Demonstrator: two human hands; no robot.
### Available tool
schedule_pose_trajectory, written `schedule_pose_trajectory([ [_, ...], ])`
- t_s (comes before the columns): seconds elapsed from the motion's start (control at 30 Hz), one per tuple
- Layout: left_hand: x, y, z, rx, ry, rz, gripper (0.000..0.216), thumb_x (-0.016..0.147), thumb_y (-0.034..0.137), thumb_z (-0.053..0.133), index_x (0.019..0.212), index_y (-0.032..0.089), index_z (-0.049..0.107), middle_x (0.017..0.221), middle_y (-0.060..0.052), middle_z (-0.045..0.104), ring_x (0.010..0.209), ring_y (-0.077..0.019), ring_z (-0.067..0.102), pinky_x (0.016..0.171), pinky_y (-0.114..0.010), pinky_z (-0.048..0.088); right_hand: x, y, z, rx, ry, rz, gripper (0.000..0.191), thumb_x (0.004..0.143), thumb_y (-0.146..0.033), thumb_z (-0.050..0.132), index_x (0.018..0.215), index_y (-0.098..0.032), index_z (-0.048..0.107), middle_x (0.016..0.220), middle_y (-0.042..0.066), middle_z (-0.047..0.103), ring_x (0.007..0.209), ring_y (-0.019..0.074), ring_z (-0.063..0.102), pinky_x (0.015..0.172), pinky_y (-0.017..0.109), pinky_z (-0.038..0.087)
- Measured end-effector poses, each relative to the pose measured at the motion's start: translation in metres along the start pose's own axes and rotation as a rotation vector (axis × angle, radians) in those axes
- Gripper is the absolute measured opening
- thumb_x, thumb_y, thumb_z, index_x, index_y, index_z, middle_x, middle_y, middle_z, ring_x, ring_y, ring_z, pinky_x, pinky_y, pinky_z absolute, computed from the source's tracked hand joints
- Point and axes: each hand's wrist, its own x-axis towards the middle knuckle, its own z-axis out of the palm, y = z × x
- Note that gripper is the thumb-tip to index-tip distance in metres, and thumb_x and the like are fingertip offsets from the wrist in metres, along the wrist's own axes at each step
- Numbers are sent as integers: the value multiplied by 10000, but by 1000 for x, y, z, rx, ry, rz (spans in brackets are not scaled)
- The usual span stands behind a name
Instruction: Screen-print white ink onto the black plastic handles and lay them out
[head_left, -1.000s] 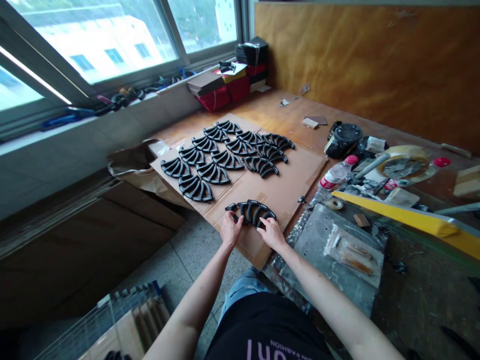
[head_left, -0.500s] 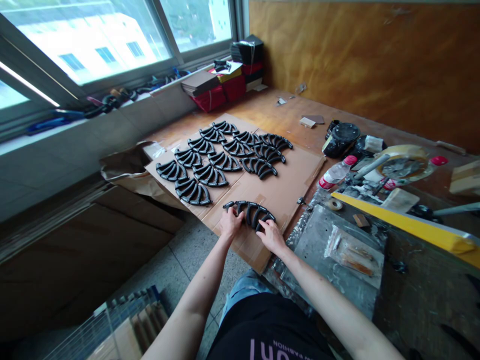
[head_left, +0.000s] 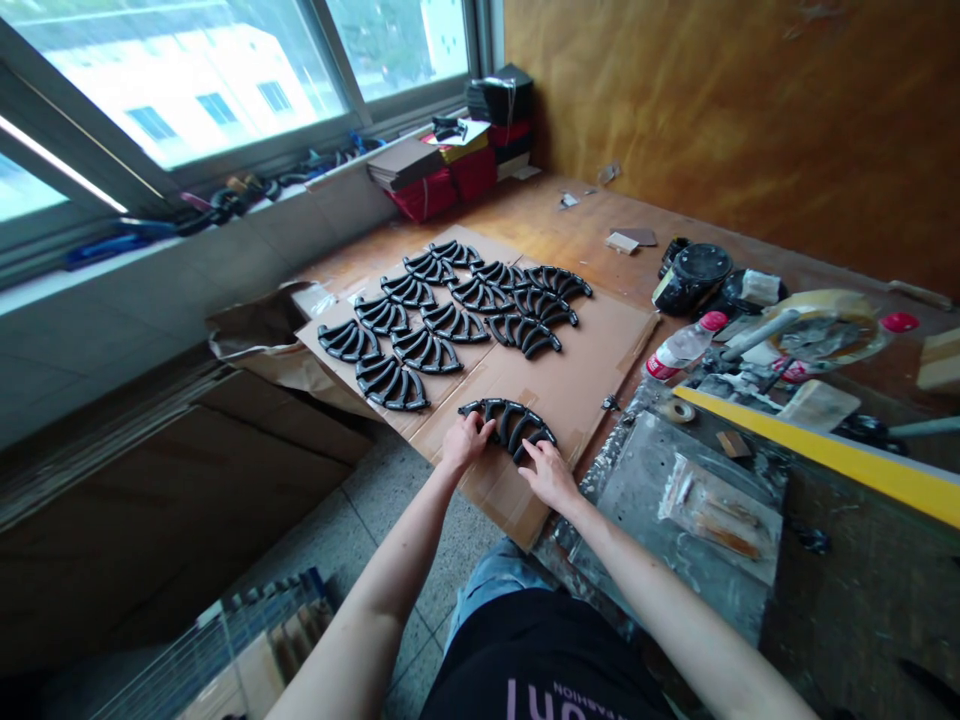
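Observation:
A black fan-shaped piece (head_left: 508, 408) with a curved outer edge and several ribs lies on the near part of a cardboard sheet (head_left: 581, 372). My left hand (head_left: 465, 441) is closed at its left end, thumb and fingers around the end rib, partly hiding it. At the right end, my right hand (head_left: 550, 474) has its fingers bent over the last rib, gripping it. Farther up the cardboard, several similar black fan-shaped pieces (head_left: 426, 352) are laid in staggered rows.
Right of the cardboard stand a bottle with a pink cap (head_left: 684, 345), black-stained cups (head_left: 694, 272), tape rolls (head_left: 840, 335) and a yellow-edged board (head_left: 817, 445). A plastic bag (head_left: 720, 515) lies on a grey plate. Red bundles (head_left: 427, 192) sit by the window.
The left end segment, apart from the arc by a small gap before, now meets it. My left hand has shifted slightly right with it; my right hand stays at the right end.

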Motion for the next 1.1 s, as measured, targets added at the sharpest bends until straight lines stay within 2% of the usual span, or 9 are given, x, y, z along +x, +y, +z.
schedule_pose_trajectory([
  [0.2,4,8,-4,24,-6,-10,482,905,614,376,1029,224,631,1051,-125,653,930,-260,660,817,-355,478,0,0,0,-29,-16,-3,614,845,-287,628,1426,-160,476,1308,169,519,1226,288,508,1057,393,404],
  [0.3,1,10,-7,19,-10,-5,474,904,589,409,1174,238,579,1127,-121,637,968,-257,650,825,-349,477,-1,-1,-1,-22,-20,-6,623,840,-287,635,1424,-143,474,1315,175,518,1231,291,503,1062,396,400],
  [0.37,-9,13,-6,15,57,9,502,915,569,396,1259,231,532,1172,-136,618,1053,-274,617,874,-364,464,-2,-1,-2,-4,-18,-8,608,841,-281,633,1414,-141,484,1316,173,526,1226,287,509,1066,396,398],
  [0.5,-40,28,13,10,200,199,525,884,558,469,1299,244,540,1342,-140,533,1242,-301,485,1049,-413,364,-2,0,0,56,22,1,549,862,-215,589,1397,-153,483,1315,157,556,1233,263,520,1070,400,399],
  [0.57,-51,37,26,30,184,263,573,841,547,549,1330,249,536,1422,-129,481,1320,-329,405,1111,-455,296,-2,1,1,87,53,14,511,872,-160,549,1379,-145,483,1314,154,570,1232,246,528,1072,396,401],
  [0.67,-53,45,39,52,173,244,641,793,506,619,1350,201,533,1463,-150,447,1378,-385,314,1132,-526,248,0,2,2,122,76,31,480,865,-109,529,1343,-135,497,1294,151,590,1184,233,565,1058,387,419],
  [0.87,-19,43,33,49,185,328,550,726,491,686,1190,199,641,1354,-132,546,1325,-385,389,1098,-515,325,-5,4,5,151,114,26,534,834,-132,582,1358,-134,477,1276,153,601,1163,260,578,1031,423,448],
  [1.0,31,43,12,94,202,420,559,713,503,695,1179,199,645,1324,-124,566,1307,-365,403,1101,-485,330,-8,3,6,146,114,8,565,824,-122,592,1375,-116,466,1335,162,568,1231,271,535,1065,429,419],
  [1.1,71,48,-5,137,192,363,546,737,511,659,1171,180,642,1281,-140,588,1257,-350,443,1073,-471,351,-11,-2,2,144,98,41,567,821,-121,603,1373,-101,479,1326,161,578,1234,270,531,1078,416,405],
])
